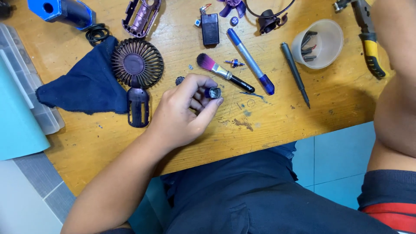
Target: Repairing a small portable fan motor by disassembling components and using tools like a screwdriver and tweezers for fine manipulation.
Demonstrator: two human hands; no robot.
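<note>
My left hand [184, 112] rests on the wooden table [303, 108] and pinches a small round dark motor [213, 92] with a metal end between thumb and fingertips. A small dark part [179, 80] lies just behind the knuckles. To the left of the hand lies a purple fan grille with its handle [137, 71]. A pink-tipped brush [224, 72] and a tiny blue rotor piece [234, 63] lie just beyond the fingers. My right forearm [395, 95] runs up the right edge; its hand is out of the picture.
A dark blue cloth [84, 89], blue pen [251, 60], dark screwdriver [294, 73], clear cup of bits [318, 43], yellow-handled pliers [368, 43], black battery box [210, 28], purple housing [141, 17] and clear organiser box [26, 82] lie around.
</note>
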